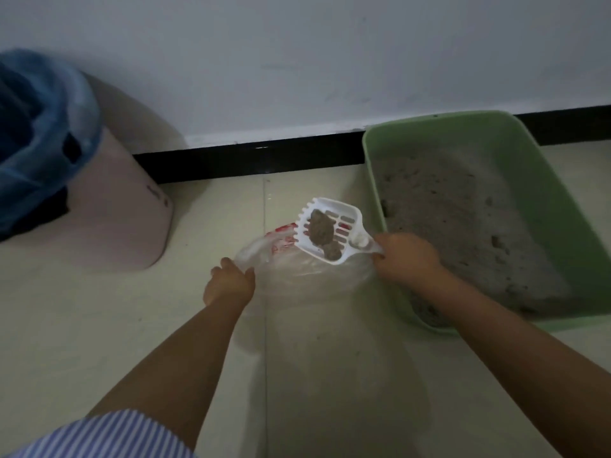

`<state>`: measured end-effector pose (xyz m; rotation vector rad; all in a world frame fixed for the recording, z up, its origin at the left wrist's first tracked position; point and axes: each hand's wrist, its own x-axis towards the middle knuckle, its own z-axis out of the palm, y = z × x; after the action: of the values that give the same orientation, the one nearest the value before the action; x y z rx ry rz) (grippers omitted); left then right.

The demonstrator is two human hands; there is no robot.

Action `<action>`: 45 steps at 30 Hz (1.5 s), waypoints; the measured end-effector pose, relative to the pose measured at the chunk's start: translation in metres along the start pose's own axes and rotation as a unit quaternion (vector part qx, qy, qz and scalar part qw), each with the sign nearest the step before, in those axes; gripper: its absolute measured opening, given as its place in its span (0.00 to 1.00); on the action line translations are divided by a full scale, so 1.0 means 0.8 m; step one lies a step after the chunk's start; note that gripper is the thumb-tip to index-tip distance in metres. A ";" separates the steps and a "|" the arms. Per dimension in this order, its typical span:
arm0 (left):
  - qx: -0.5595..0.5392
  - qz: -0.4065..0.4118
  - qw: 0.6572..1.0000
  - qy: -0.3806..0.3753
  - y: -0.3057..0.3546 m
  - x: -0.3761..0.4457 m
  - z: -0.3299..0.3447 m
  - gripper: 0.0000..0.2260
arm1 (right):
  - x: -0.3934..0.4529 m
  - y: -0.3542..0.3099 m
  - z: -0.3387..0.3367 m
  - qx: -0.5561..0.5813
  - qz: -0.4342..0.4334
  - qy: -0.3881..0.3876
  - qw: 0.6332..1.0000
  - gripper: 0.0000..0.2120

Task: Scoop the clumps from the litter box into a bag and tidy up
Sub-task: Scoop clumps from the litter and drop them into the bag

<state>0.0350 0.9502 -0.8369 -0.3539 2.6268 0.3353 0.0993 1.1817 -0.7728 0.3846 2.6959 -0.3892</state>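
At the centre of the frame, a white slotted scoop [327,230] is held by its handle in the right hand [405,259], whose fingers are curled round the grip so that the handle's end is hidden inside the fist. The right forearm is stretched in from the lower right corner and crosses the near left corner of the green litter box [542,206], which is covered there. Two grey clumps [322,232] are carried on the scoop's slotted bed, directly above a clear plastic bag [297,262] with red print. The bag's edge is pinched by the left hand [229,282], seen from the back with the fingers curled onto the plastic; the fingertips themselves cannot be made out. The left arm is extended from the lower left, where a striped sleeve [109,434] is cut off by the frame edge.

Grey litter [463,219] is spread across the box, uneven and pitted; the box's right side is cut off by the frame. At the upper left, a pink bin [132,206] lined with a blue bag [43,127] is partly cropped, and its inside is too dark to read. A black skirting board [258,160] is seen along the white wall [297,61] above the pale tiled floor [99,325]. The red print on the clear bag is too blurred to read.
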 end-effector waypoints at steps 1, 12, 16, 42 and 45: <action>-0.022 -0.008 1.000 -0.011 -0.003 0.004 0.000 0.21 | 0.000 -0.006 0.002 -0.033 -0.007 -0.006 0.999 0.16; -0.253 -0.017 0.967 -0.036 0.009 0.032 0.015 0.14 | 0.009 -0.045 0.023 -0.174 -0.049 0.057 0.982 0.11; -0.206 0.001 0.978 0.017 0.023 0.016 -0.001 0.14 | 0.002 -0.027 0.008 -0.179 -0.075 0.197 0.961 0.09; 0.097 0.369 0.921 0.079 0.140 -0.078 0.023 0.27 | -0.060 0.134 -0.015 0.079 0.058 0.173 0.980 0.13; 0.108 0.400 0.910 0.021 0.189 -0.105 0.042 0.28 | -0.066 0.175 -0.018 0.085 0.151 0.133 0.976 0.16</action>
<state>0.0753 1.1179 -0.7997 0.8227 2.6890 0.2817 0.1857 1.3042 -0.7684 0.9453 2.8015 -0.5106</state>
